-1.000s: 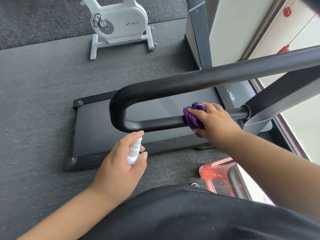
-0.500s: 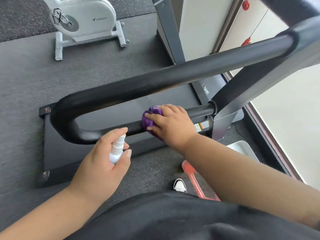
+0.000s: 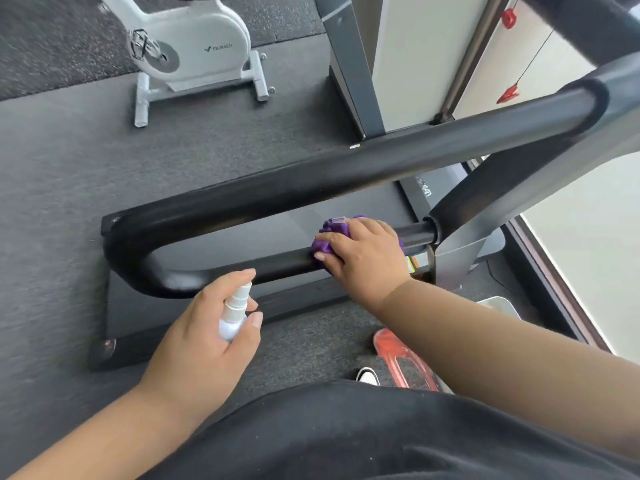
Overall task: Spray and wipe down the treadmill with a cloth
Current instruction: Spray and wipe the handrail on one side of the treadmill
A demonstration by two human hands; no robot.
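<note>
1. Your right hand (image 3: 360,252) is curled over a bunched purple cloth (image 3: 327,239), pressing it onto the near, lower bar of the treadmill handrail (image 3: 277,265), close to the right end where the bar meets the grey upright (image 3: 460,244).
2. Your left hand (image 3: 207,337) grips a small white spray bottle (image 3: 233,315), fingers wrapped round its body and the forefinger resting on the nozzle top. It hangs just near of the bar, left of the cloth, not touching the rail.
3. The rail is a black loop: the lower bar runs left into a rounded bend (image 3: 138,258), then returns right as a thicker, farther bar. The treadmill deck (image 3: 214,306) lies below on the dark gym floor (image 3: 69,168).
4. To wipe well, I judge you should keep the cloth wrapped around the bar rather than only on top, and draw it left in one steady stroke toward the bend.
5. Aim any spray at the bar ahead of the cloth, not at your right hand.
6. A white exercise bike (image 3: 194,46) stands far left; a red object (image 3: 398,355) lies by your shoe (image 3: 367,375).
</note>
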